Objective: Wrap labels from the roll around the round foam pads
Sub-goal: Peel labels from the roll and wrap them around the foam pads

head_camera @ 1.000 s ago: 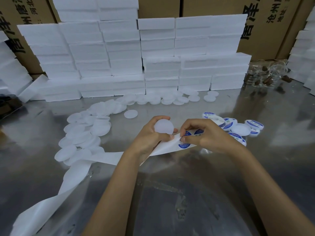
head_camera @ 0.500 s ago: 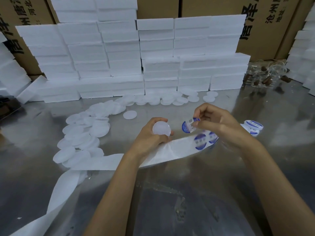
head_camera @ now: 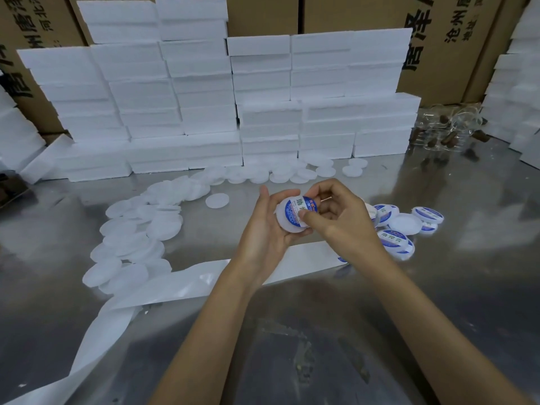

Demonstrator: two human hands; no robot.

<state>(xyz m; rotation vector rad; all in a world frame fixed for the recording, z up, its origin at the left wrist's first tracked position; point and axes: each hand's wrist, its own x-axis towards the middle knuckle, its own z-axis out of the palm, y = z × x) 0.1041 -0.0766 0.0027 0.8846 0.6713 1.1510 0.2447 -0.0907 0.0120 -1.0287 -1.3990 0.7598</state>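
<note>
The left hand [head_camera: 264, 229] cups a round pad [head_camera: 287, 217] from below and behind, its fingers curled round the far rim so the pad stands tilted toward the camera. The right hand [head_camera: 336, 220] pinches a blue-and-white label [head_camera: 301, 210] against the pad's face, thumb pressing at the label's lower edge and forefinger curled over its top.

To do this step well, I would seat the label's middle first, then smooth outward with the thumb while the left fingers turn the pad, so the ends fold over the rim without creases or trapped air. The foam looks soft, so light pressure should do.

The backing strip [head_camera: 181, 283] trails under both wrists; its roll is out of sight. Bare pads [head_camera: 137, 229] lie well left of the left fingers, labelled pads [head_camera: 396, 244] just beyond the right knuckles. How far the label already reaches round the rim is hidden by the right fingers, and its print is too small to read.
</note>
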